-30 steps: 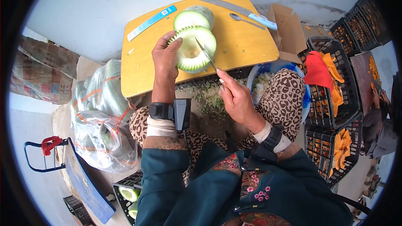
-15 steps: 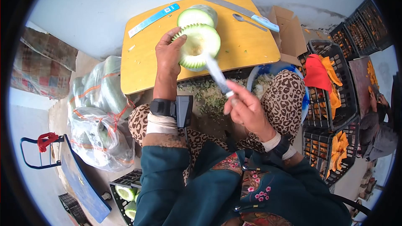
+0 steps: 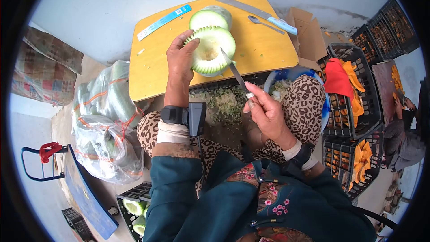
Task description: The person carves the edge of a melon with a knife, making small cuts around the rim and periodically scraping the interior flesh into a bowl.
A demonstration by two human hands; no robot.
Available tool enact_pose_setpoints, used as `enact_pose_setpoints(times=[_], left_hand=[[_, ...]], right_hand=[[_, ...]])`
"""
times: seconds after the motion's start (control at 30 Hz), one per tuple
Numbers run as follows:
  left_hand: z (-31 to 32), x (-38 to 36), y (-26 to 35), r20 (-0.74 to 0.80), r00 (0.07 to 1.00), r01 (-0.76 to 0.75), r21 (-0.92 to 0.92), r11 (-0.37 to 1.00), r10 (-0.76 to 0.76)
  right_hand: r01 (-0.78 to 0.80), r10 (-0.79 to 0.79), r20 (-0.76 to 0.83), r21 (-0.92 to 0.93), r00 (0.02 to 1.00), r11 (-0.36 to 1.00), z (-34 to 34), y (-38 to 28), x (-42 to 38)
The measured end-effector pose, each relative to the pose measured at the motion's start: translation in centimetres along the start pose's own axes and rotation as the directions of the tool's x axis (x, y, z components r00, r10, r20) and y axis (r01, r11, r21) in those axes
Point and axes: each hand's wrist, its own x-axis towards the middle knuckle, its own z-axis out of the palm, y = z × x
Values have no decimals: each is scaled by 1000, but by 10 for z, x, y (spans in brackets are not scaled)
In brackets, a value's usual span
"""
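My left hand point(image 3: 180, 59) is closed on the left rim of a hollowed winter melon half point(image 3: 223, 40), its thumb on the cut face and its fingers behind. Zigzag notches run along the melon's top, left and lower rim; the right side is smooth. My right hand point(image 3: 270, 118) grips the handle of a narrow knife point(image 3: 237, 75), the blade slanting up and left with its tip over the melon's right rim. Behind that half, another cut winter melon piece point(image 3: 207, 18) lies on the yellow table point(image 3: 264, 47).
On the table lie a large knife point(image 3: 251, 8), a spoon point(image 3: 266, 24) and a blue-white packet point(image 3: 164, 22). Bagged melons point(image 3: 107, 96) stand left. Black crates point(image 3: 354, 125) with orange pieces are at right, near a cardboard box point(image 3: 309, 33). Another person's hand point(image 3: 398, 107) shows far right.
The knife blade has turned, showing darker and sharper now, with its tip higher on the melon's right side. My right hand has shifted slightly down; my left hand keeps its hold.
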Motion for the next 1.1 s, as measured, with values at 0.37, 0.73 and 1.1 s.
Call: enact_pose_setpoints(times=[0.37, 0.73, 1.1], left_hand=[[1, -1, 1, -6, 1000, 3, -8, 1000, -3], [2, -2, 2, -5, 1000, -2, -24, 1000, 2], [0, 0, 0, -35, 999, -2, -14, 1000, 1]], right_hand=[[15, -22, -54, -127, 998, 992, 1, -4, -1], [88, -95, -42, -158, 995, 984, 2, 0, -3], [-10, 4, -53, -105, 999, 994, 11, -1, -2]])
